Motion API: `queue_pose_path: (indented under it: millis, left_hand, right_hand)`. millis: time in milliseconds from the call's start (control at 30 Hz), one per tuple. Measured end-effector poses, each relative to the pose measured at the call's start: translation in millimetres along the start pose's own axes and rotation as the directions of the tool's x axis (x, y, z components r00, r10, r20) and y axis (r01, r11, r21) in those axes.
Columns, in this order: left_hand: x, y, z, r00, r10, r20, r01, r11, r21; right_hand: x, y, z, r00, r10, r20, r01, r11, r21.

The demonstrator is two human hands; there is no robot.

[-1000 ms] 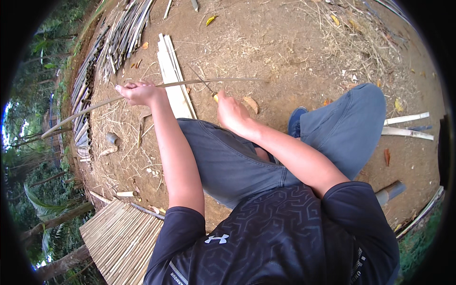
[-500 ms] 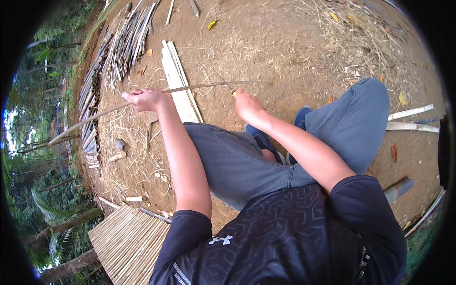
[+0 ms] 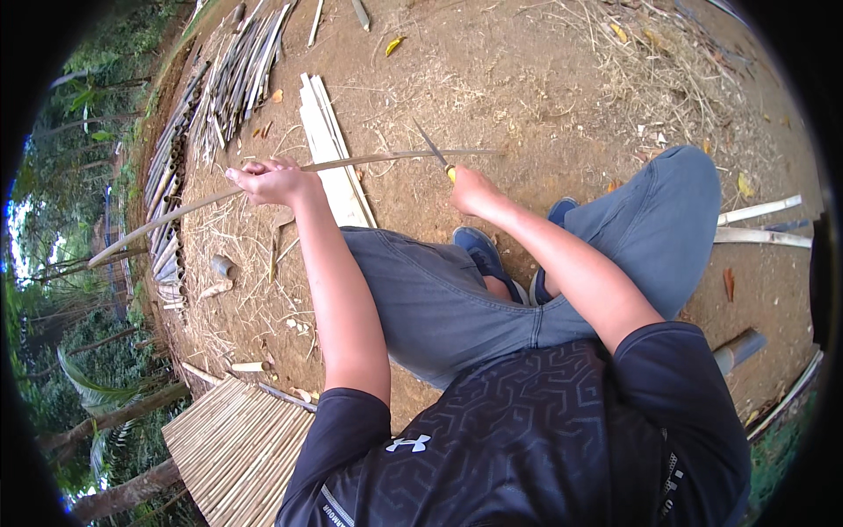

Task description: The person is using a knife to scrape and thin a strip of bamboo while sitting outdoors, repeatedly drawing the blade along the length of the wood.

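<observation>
A long, thin bamboo strip runs across in front of me, bowed by the lens, from the far left to beyond my right hand. My left hand is closed around it near its middle. In my right hand is a knife with a yellow handle, gripped in closed fingers. Its narrow blade points up and to the left, crossing the strip's right part. Whether the blade touches the strip I cannot tell.
Pale split bamboo slats lie beyond my left knee. Stacked bamboo poles are at the far left, and a slatted bamboo panel is at the lower left. A cut bamboo piece rests on the dirt among shavings. Dry straw covers the far right.
My right hand has moved a little to the right along the strip, and the knife blade shows more clearly. My left hand and the strip stay almost in place.
</observation>
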State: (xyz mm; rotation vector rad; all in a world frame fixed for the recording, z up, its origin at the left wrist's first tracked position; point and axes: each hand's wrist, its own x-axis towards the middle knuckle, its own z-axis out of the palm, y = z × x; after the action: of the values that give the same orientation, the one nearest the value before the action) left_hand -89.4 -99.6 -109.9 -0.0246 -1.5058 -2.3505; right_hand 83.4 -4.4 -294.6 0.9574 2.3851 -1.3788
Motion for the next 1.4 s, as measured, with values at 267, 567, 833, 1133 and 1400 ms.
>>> queue_pose_path:
  millis: [267, 567, 833, 1133, 1400]
  left_hand:
    - [-1.7, -5.1, 3.3, 0.994, 0.000, 0.112, 0.021, 0.983, -0.183]
    - [-5.2, -32.7, 19.5, 0.936, -0.200, 0.288, 0.224, 0.973, -0.051]
    - [31.4, -9.4, -1.5, 0.992, -0.117, -0.052, 0.111, 0.987, -0.114]
    - [49.8, -28.3, 0.2, 0.955, -0.064, -0.289, 0.086, 0.994, 0.065]
    - [51.0, -32.9, 0.9, 0.958, -0.011, -0.285, 0.040, 0.994, 0.097]
  right_hand:
    - [22.9, 80.3, -33.6, 0.998, 0.059, 0.011, -0.056, 0.852, 0.520]
    - [70.7, 135.3, -34.8, 0.993, 0.109, 0.049, -0.117, 0.814, 0.569]
    - [61.8, 119.6, -10.5, 0.989, 0.107, -0.099, -0.084, 0.973, 0.214]
    - [47.5, 56.1, 31.8, 0.941, -0.065, -0.332, 0.113, 0.985, 0.127]
    - [42.0, 41.1, 26.7, 0.928, -0.068, -0.366, 0.153, 0.966, 0.209]
